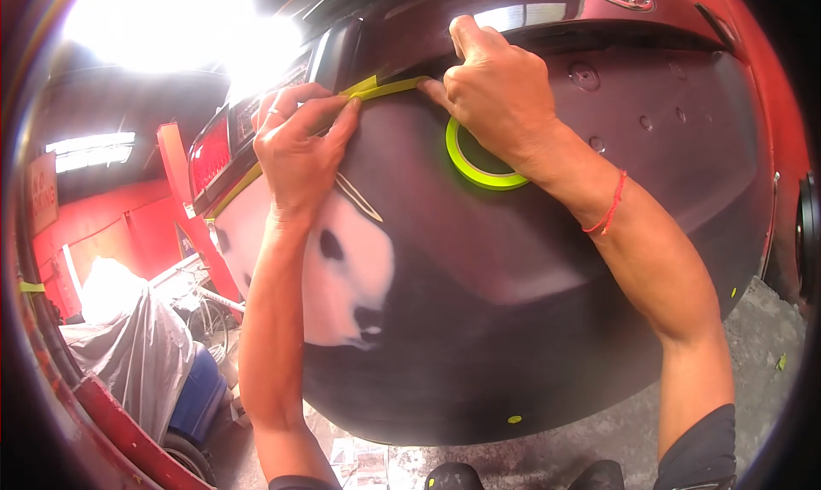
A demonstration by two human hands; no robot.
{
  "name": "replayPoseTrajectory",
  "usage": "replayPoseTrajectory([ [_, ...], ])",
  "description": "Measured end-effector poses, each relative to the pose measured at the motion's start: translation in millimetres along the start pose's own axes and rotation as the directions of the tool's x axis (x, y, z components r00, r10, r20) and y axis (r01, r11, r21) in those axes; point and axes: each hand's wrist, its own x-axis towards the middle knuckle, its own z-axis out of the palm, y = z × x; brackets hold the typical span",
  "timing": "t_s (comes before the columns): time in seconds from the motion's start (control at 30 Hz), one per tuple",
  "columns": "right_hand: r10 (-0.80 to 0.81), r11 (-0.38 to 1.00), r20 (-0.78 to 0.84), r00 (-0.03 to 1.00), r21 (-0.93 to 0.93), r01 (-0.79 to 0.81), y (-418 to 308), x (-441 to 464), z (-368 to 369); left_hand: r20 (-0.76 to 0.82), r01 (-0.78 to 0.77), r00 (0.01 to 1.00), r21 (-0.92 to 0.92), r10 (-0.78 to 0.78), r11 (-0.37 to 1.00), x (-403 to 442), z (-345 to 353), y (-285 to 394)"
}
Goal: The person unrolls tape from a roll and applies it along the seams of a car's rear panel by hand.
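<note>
My left hand (299, 152) pinches a strip of yellow-green masking tape (389, 89) against the upper edge of a dull, dark car bumper (505, 345), just right of the tail light. The strip runs rightward to the thumb of my right hand (505, 92), whose fingers are curled in. Below that hand hangs the tape roll (479, 177), a bright ring partly covered by the wrist. How the fingers grip the roll is hidden. Under my left hand, a pale sanded patch (359, 272) with dark spots shows on the bumper.
The red tail light (209, 156) and glossy trunk lid (410, 28) border the bumper. At left, a grey sheet (137, 353) covers something beside a blue object (201, 392) and a bicycle wheel. My shoes (453, 475) stand on a stained concrete floor.
</note>
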Motion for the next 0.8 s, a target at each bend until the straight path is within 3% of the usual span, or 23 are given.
replayPoseTrajectory([
  [0.17, -0.075, 0.997, 0.043, 0.996, -0.032, 0.076, 1, 5, -1, -0.004, -0.061, 0.998, 0.058, 0.061, 0.997, 2, -1, 0],
  [0.37, -0.051, 0.999, 0.048, 0.997, -0.005, 0.052, -2, 0, -1, 0.022, 0.023, 1.000, -0.034, -0.023, 0.999, -1, -1, -2],
  [0.47, -0.049, 0.998, 0.016, 0.999, -0.041, 0.049, 0, -1, -1, 0.008, -0.002, 1.000, -0.018, 0.003, 1.000, -1, 0, -2],
  [0.63, -0.067, 0.996, 0.126, 0.990, -0.054, 0.075, -4, 7, -9, -0.015, -0.077, 0.997, 0.028, 0.078, 0.997, -1, 0, -3],
  [0.8, -0.085, 0.993, 0.135, 0.987, -0.067, 0.094, -5, 9, -5, -0.036, -0.115, 0.992, 0.078, 0.118, 0.990, 0, 0, -2],
])
